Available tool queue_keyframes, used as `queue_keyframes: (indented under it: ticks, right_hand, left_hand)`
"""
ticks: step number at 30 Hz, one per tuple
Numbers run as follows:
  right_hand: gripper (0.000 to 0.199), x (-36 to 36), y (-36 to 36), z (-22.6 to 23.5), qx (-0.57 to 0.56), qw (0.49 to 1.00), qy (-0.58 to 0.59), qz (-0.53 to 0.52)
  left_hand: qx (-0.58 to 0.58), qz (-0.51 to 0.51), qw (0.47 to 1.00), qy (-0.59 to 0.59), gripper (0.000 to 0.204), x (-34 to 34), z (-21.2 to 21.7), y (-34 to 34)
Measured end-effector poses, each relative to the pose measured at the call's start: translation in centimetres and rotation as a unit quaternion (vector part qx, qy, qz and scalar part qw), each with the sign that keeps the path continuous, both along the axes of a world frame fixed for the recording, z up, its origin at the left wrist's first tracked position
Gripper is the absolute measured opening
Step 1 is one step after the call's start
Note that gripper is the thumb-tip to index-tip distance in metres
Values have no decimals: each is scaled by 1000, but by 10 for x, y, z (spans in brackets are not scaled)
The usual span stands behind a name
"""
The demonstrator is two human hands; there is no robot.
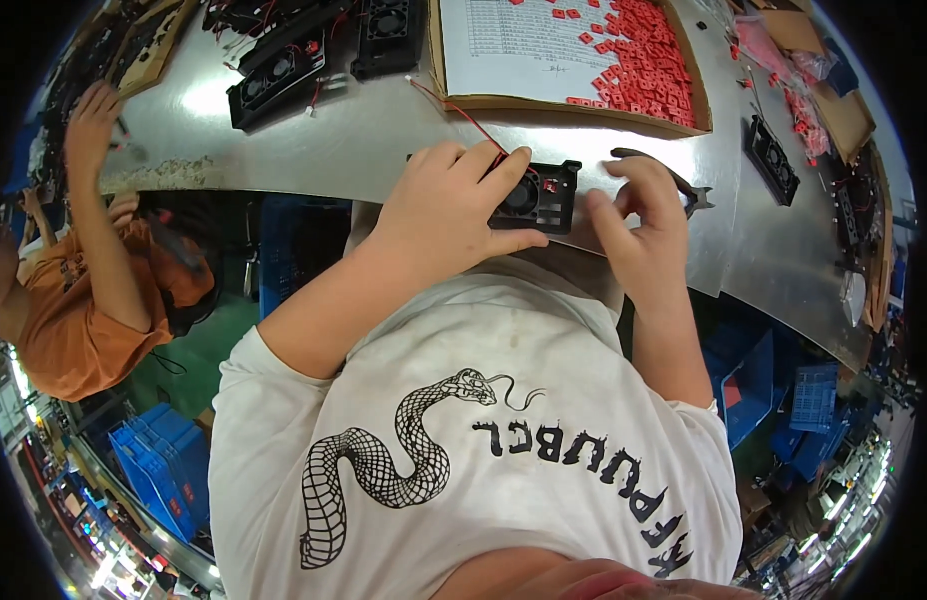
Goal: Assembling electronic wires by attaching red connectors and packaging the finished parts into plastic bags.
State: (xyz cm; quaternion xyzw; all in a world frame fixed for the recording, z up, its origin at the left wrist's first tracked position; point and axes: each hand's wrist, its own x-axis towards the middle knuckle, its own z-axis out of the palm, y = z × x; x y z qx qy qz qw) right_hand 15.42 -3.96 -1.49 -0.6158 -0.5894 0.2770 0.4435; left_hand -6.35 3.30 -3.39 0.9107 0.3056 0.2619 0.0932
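Note:
A black fan housing (pixel 557 212) lies at the table's near edge, with a round fan and a small red piece (pixel 550 186) set in it. My left hand (pixel 453 205) grips its left part, fingers over the top and thumb along the near side; that end is hidden. A red and black wire (pixel 473 122) runs out from under those fingers. Just right of the housing is my right hand (pixel 645 215), thumb and forefinger bent and apart, nothing visible between them. Dark-handled cutting pliers (pixel 695 196) lie beside and partly behind it.
Beyond the housing stands a cardboard tray (pixel 573 108) holding a printed sheet and many small red pieces (pixel 648 75). More black fan housings (pixel 278 85) with wires lie at the far left, another (pixel 771 160) at the right. A co-worker in orange (pixel 93 300) sits at the left.

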Motion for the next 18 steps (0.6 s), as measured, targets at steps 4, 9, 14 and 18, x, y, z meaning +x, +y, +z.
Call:
queue_keyframes:
  ticks: [4,9,14,18]
  right_hand:
    - [19,-15,11,19,11,965,-260,39]
    - [19,-13,17,14,6,963,-259,80]
    - [18,-11,20,18,20,961,-259,98]
    - [16,-8,23,22,-8,957,-271,105]
  left_hand:
    - [20,-5,999,27,73,0,8,-1]
    - [21,-13,998,55,73,-3,14,-2]
    - [14,-40,997,69,72,-3,21,9]
    - [5,-56,996,68,72,-3,22,16]
